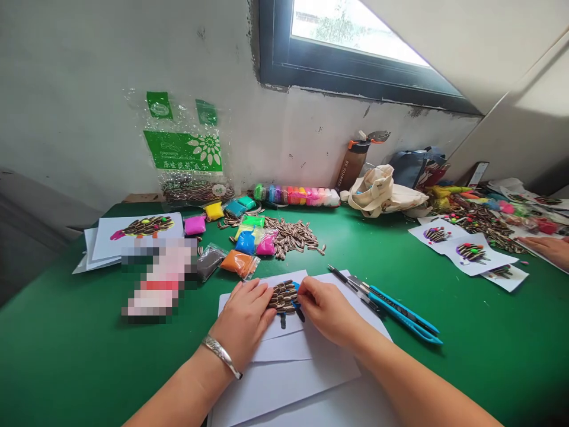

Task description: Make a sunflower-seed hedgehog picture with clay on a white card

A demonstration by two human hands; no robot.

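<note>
Sunflower seeds in tight rows form a seed picture (283,298) on white paper (291,347), with blue clay at its right end and two dark legs below. My left hand (244,317) lies flat on the paper, fingers stretched out, fingertips at the picture's left side; a silver bracelet circles the wrist. At the right end my right hand (326,308) has thumb and fingers pinched together by the blue clay. Whatever is between those fingertips is hidden. A pile of loose sunflower seeds (296,236) lies beyond the hands, beside small bags of coloured clay (246,242).
Right of the papers lie a pen (351,281) and a blue tool (404,314). A finished seed picture (144,226) lies left. Along the wall stand a seed bag (184,157), a clay pack (297,196) and a bottle (353,163). Another person's hand (549,249) rests far right.
</note>
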